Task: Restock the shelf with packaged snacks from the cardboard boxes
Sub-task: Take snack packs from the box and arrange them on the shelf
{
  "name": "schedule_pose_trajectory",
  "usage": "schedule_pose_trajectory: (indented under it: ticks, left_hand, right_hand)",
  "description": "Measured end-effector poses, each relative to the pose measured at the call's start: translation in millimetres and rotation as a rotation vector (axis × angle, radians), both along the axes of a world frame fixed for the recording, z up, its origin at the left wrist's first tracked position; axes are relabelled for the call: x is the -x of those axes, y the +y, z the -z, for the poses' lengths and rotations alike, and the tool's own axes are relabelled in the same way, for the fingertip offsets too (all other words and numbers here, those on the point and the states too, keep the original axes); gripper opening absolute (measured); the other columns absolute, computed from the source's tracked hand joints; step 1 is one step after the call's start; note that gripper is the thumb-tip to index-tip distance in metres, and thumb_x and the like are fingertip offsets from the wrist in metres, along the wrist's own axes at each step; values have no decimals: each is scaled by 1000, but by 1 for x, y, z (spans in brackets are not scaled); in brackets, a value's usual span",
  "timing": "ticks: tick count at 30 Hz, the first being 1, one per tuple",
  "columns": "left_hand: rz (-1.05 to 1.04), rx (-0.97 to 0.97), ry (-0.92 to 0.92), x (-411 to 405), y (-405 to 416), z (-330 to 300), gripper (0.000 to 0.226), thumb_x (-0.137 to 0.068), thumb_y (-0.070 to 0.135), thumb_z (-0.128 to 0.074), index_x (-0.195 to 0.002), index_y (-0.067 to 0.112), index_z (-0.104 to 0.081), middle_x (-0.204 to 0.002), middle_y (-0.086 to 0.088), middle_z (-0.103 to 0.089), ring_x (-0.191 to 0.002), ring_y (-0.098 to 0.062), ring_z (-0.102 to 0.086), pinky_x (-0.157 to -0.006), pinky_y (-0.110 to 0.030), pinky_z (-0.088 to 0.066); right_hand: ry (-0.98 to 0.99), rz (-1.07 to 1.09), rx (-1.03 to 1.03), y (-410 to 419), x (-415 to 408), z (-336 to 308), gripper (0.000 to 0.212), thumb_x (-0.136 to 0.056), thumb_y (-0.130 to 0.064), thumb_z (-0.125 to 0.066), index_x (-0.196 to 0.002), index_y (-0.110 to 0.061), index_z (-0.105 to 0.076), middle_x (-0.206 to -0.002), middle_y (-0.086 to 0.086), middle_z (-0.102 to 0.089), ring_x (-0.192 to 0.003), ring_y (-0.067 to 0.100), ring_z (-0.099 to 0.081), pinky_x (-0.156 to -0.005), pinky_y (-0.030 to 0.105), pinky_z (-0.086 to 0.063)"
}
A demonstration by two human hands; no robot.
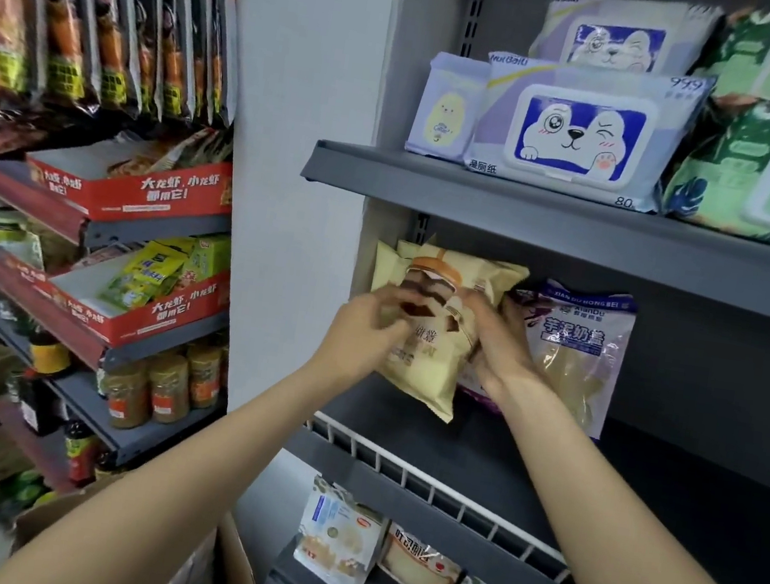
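Both the left hand (363,328) and right hand (497,342) are pinching the yellow snack bag (432,363) upright on the shelf (522,464); released leaning, it is likely tipping forward.

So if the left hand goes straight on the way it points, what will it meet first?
Probably the pale yellow plastic snack bag that the left hand already touches; behind it stands a second yellow bag, though depth is unclear.

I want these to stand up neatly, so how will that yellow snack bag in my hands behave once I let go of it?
The yellow snack bag looks puffy and soft, so it probably flexes rather than holds shape. It seems light for its size. It is tilted now, so it may well slump or tip unless it leans on the purple bag beside it.
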State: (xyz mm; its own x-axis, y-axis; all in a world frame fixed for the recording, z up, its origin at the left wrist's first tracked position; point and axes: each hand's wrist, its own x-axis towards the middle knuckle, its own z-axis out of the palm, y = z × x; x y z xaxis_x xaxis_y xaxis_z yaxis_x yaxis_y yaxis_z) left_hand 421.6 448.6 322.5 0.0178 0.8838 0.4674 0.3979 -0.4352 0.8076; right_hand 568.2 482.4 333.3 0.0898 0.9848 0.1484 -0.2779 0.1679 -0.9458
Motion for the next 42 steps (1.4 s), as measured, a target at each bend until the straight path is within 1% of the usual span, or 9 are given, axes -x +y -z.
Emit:
schedule_pose_trajectory:
  ticks: [5,9,16,21,25,29,32,37,42]
  left_hand:
    - [52,260,-93,36,13,4,70,-80,17,-74,-137,10,-34,-108,9,-50,-89,-1,-53,-64,-4,-48]
    - [93,346,-66,60,32,12,51,-76,20,-77,-119,17,-50,-108,-1,-67,-90,-13,-65,-78,-25,-56]
    - [-8,57,237,94,50,-10,42,-71,13,-80,-108,20,-61,-97,2,-68,-90,-16,-63,-74,-18,-48]
    - [-166,-140,641,93,63,-27,58,-74,29,-76,-127,25,-53,-120,-2,-59,-116,-27,-47,-93,-38,-37]
    - [-483,23,136,73,59,-15,85,-74,39,-77,-141,17,-29,-138,-12,-37,-126,-28,-39,-99,-40,-38]
    - [-116,514,-372,49,61,3,83,-77,50,-71,-135,17,-22,-125,-9,-54,-106,-28,-59,-83,-39,-53]
    - [-26,458,-505,40,71,7,89,-73,25,-80,-136,21,-17,-114,-5,-60,-91,-23,-65,-75,-40,-57]
    - [-91,186,-259,42,86,0,98,-78,1,-73,-146,34,-10,-106,-5,-63,-90,-21,-62,-77,-31,-54]
    - [-38,76,191,41,100,6,101,-79,-2,-68,-151,25,-2,-135,-7,-52,-112,-27,-57,-83,-26,-42]
  right_hand:
    - [261,-92,55,7,24,9,18,-91,-11,-57,-109,-16,-55,-99,10,-68,-87,23,-67,-85,47,-54]
    - [162,-57,-2,8,38,10,26,-89,-9,-61,-110,-21,-50,-110,6,-66,-90,17,-66,-74,35,-57]
    - [-981,230,-282,8,27,-15,119,-64,-22,-86,-150,-29,-4,-155,9,-11,-143,24,-11,-114,44,-19]
    - [-878,-100,-302,17,33,-33,57,-77,-22,-76,-129,-17,-54,-125,2,-59,-111,12,-56,-103,34,-43]
    - [-656,325,-140,31,44,-3,47,-79,-34,-74,-116,-8,-62,-114,8,-66,-103,23,-64,-92,38,-52]
    - [-251,475,2,24,57,36,22,-83,-30,-70,-92,-13,-59,-99,8,-67,-89,21,-63,-81,29,-52]
    - [-171,446,-11,17,57,51,16,-87,-25,-66,-89,-11,-58,-89,7,-65,-79,17,-60,-65,17,-47]
    - [-936,481,-118,26,30,42,34,-83,-29,-69,-111,-10,-63,-126,10,-51,-127,26,-40,-95,29,-35]
    - [-1460,469,-199,29,16,30,77,-83,-22,-66,-147,-21,-24,-155,11,-13,-142,31,-12,-116,41,-18]
